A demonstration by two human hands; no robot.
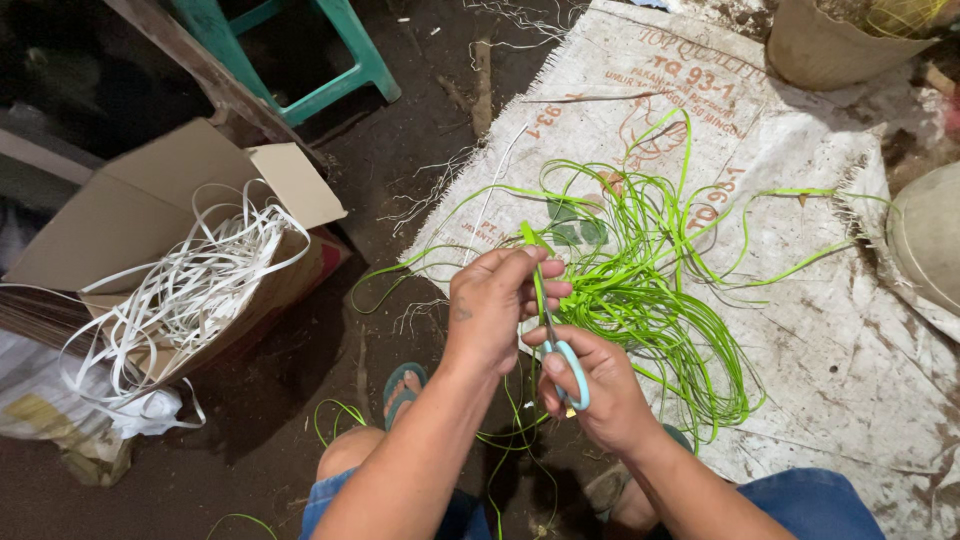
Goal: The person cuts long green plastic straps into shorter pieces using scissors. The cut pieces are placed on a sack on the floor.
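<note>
A woven white sack (800, 300), dirty and printed in red, lay spread over the dark earth floor. On its middle sat a loose tangle of thin, glossy, bright green strips (640, 290), looped and curling out toward the sack's left edge and right side. Off the sack's left edge stood an open cardboard box (150, 200) spilling flat white strips (190, 290). A teal stool (330, 60) stood beyond it. A tan basket (830, 45) sat at the sack's far right corner. The left hand (495, 305) pinched one green strip upright between its fingertips. The right hand (590, 385) was clenched around small scissors (565, 365) with pale blue handles, blades against that strip.
</note>
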